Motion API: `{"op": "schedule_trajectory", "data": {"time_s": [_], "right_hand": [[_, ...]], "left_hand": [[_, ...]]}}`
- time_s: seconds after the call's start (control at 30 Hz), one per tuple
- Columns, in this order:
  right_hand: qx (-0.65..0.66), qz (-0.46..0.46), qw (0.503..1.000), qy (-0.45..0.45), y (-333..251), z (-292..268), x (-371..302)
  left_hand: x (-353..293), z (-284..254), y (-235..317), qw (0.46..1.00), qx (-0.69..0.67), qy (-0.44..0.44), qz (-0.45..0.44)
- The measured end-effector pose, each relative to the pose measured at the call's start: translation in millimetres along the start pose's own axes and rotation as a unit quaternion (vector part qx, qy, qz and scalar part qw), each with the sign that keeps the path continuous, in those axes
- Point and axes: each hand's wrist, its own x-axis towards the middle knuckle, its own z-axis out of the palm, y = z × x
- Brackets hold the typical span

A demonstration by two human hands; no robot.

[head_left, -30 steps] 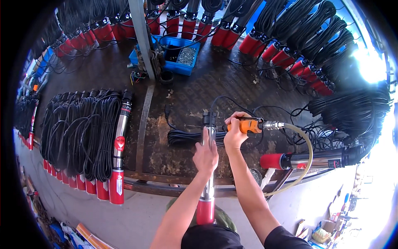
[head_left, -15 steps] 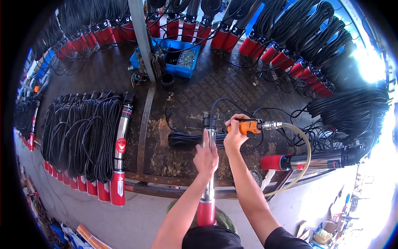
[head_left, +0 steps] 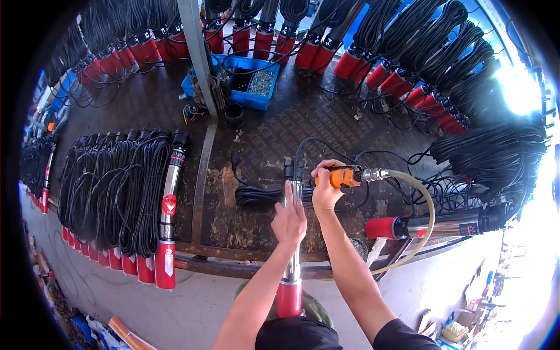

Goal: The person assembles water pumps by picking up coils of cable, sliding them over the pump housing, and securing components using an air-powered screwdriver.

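Observation:
A slim steel submersible pump point(head_left: 293, 265) with a red lower end lies lengthwise in front of me. Its black cable end point(head_left: 293, 170) rests over the table, while the red end reaches back to my lap. My left hand point(head_left: 289, 224) grips the steel tube just below the black end, index finger stretched along it. In my right hand point(head_left: 328, 189) is an orange air screwdriver point(head_left: 345, 177), held sideways with its front toward the black end. My fingers hide most of that front, so I cannot tell whether it touches the pump. A pale air hose point(head_left: 430, 204) runs from its metal coupling.
Coiled black cable point(head_left: 259, 197) lies left of the pump. Finished-looking pumps with cable bundles point(head_left: 116, 186) lie at left; more red-ended pumps point(head_left: 262, 44) line the back. A blue parts bin point(head_left: 251, 105) stands by a metal post point(head_left: 201, 58). Another pump point(head_left: 431, 226) lies at right.
My right hand and the air screwdriver have shifted slightly left, closer to the pump's black end. The left hand keeps its hold; the whole view has moved a little.

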Motion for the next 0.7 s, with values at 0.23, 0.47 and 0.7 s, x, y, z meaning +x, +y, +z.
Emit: {"op": "schedule_trajectory", "data": {"time_s": [0.23, 0.47, 0.7], "right_hand": [[-0.027, -0.013, 0.999, -0.013, 10.0, -4.7, -0.8], [-0.034, -0.002, 0.999, 0.005, 10.5, -3.9, 3.0], [-0.052, -0.018, 0.998, 0.014, -6.0, -9.1, 0.8]], "left_hand": [[-1.7, 1.4, 1.3, 1.0, 0.008, 0.017, 0.006], [-2.5, 2.7, 3.7, 0.999, 0.022, 0.023, 0.008], [-7.4, 3.2, 11.7, 0.999, 0.029, 0.04, 0.003]]}}
